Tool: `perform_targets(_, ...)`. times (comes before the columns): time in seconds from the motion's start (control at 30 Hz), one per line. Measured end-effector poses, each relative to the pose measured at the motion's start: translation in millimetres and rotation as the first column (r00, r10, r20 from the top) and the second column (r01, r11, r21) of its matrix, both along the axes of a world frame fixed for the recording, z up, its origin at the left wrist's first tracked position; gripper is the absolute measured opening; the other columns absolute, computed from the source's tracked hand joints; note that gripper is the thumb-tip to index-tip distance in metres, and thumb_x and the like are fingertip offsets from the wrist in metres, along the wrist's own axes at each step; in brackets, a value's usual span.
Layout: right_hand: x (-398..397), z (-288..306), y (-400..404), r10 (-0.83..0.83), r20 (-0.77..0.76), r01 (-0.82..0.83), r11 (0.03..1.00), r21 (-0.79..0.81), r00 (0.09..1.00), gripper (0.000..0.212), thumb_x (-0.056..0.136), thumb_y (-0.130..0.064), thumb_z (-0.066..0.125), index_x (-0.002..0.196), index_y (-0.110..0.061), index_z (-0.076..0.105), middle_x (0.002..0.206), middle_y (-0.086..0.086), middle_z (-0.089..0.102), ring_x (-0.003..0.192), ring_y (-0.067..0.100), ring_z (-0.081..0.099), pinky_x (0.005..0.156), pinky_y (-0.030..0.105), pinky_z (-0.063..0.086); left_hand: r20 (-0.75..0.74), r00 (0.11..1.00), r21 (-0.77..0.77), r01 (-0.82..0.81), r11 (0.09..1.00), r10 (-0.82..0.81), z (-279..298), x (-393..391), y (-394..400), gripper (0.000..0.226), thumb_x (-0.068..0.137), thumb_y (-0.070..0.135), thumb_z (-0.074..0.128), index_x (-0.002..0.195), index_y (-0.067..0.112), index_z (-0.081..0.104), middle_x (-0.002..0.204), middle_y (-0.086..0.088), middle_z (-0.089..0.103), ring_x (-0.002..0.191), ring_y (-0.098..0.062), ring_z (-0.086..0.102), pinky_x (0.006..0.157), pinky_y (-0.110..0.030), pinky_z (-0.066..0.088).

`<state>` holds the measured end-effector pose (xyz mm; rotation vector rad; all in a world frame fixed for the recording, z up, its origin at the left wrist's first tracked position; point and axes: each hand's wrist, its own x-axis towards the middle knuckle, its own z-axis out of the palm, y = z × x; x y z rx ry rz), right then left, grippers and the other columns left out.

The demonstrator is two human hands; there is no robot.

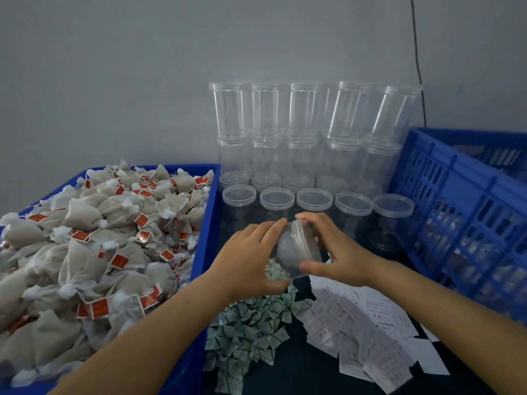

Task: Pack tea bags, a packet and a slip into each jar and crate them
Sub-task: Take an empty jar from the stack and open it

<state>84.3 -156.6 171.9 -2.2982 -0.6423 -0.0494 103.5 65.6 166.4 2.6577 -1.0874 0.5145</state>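
In the head view, at the centre of the frame, a clear round plastic jar (296, 246) is held tilted, its threaded mouth turned to the upper right. It is gripped at the base by the left hand (251, 258) and clasped round the rim by the right hand (333, 252). Something grey is seen inside, so a filling step is judged to be in hand.

A green-printed small packet from the heap (251, 323) below, or a white paper slip (362, 323) at lower right, is probably needed next.

Little room is left: the blue tray of white tea bags (99, 252) bounds the left, the blue slatted crate (462, 212) the right, and upright empty jars (313, 201) stand just behind.
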Motion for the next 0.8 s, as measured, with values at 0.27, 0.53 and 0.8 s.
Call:
perform_targets(0.27, -2, -6, -22, 0.401, 0.490, -0.150, 0.868, -0.474, 0.774, 0.095, 0.065, -0.029, 0.093, 0.134, -0.022, 0.030, 0.146, 0.005, 0.025, 0.135, 0.028, 0.046, 0.087, 0.033, 0.058, -0.332, 0.935, 0.011, 0.133, 0.991, -0.121, -8, 4, 4, 0.102, 0.070, 0.060, 0.071, 0.148, 0.032, 0.014, 0.145, 0.009, 0.037, 0.126, -0.008, 0.039, 0.098, -0.021, 0.035)
perform_targets(0.53, -13, 8, -8, -0.217, -0.550, 0.381, 0.902, 0.202, 0.806, 0.100, 0.064, -0.087, 0.057, 0.149, -0.050, 0.017, 0.150, 0.003, 0.042, 0.109, 0.014, 0.065, 0.090, 0.030, 0.056, 0.098, 0.994, 0.161, 0.041, 0.986, -0.057, -2, 3, 4, 0.099, 0.071, 0.058, 0.070, 0.150, 0.022, 0.023, 0.151, 0.004, 0.033, 0.135, -0.017, 0.034, 0.109, -0.034, 0.029)
perform_targets(0.8, -9, 9, -6, 0.169, -0.931, 0.598, 0.726, 0.340, 0.323, 0.103, 0.066, -0.079, 0.057, 0.126, 0.005, 0.059, 0.105, 0.029, 0.069, 0.089, 0.039, 0.073, 0.062, 0.036, 0.063, 0.466, 0.867, 0.246, 0.065, 0.967, -0.177, 2, -1, -5, 0.094, 0.062, 0.038, 0.083, 0.139, 0.016, 0.034, 0.139, -0.009, 0.052, 0.124, -0.028, 0.052, 0.103, -0.046, 0.041)
